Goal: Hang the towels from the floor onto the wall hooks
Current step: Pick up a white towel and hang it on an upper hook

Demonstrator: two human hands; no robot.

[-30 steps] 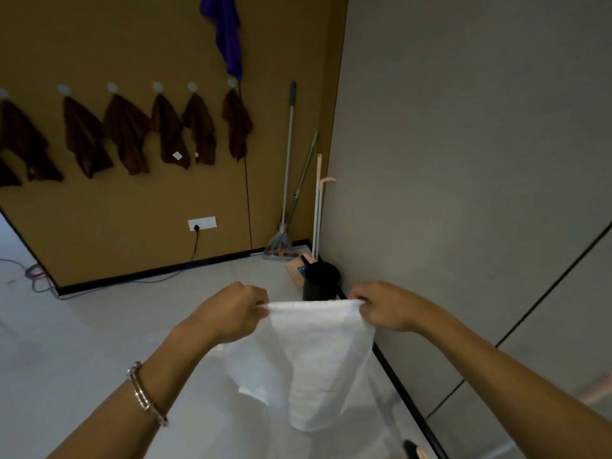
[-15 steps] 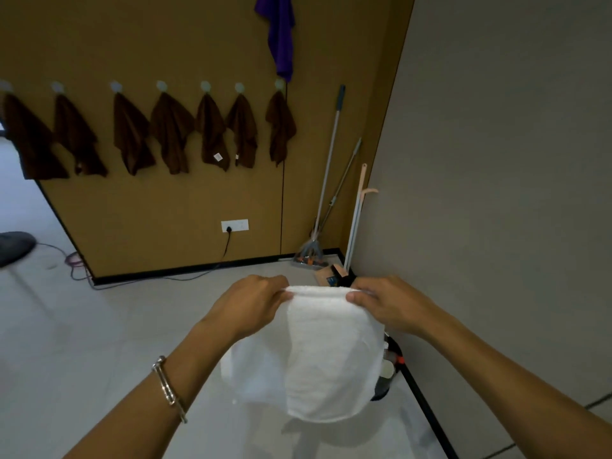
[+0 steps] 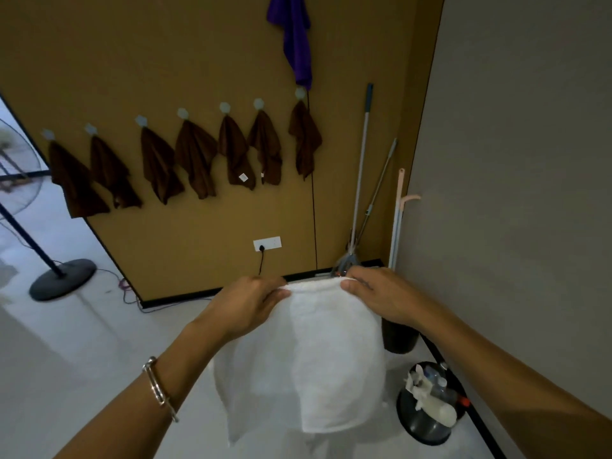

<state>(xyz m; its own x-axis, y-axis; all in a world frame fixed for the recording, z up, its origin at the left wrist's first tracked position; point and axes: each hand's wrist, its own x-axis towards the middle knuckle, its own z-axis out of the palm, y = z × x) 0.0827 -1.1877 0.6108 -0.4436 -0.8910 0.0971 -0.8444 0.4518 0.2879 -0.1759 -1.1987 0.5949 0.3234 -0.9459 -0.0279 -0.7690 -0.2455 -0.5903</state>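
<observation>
A white towel [image 3: 318, 356] hangs folded in front of me above the pale floor. My left hand [image 3: 246, 304] grips its top edge at the left corner, and my right hand [image 3: 376, 294] grips the same edge at the right corner. On the ochre wall ahead, a row of pale hexagonal hooks [image 3: 225, 107] carries several dark brown towels [image 3: 195, 157]. Higher up, near the corner, a purple towel [image 3: 296, 38] hangs on the wall.
Mop and broom handles [image 3: 362, 167] lean in the corner by the grey wall. A dark bin [image 3: 397, 336] and a black bucket with bottles [image 3: 429, 405] stand on the floor at the right. A fan stand [image 3: 61, 281] is at the left. A cable runs from the wall socket [image 3: 266, 243].
My view has swung left and tilted, bringing the row of hooks toward the centre and the fan stand into sight. Both hands have kept their grip on the towel's top edge and moved closer together.
</observation>
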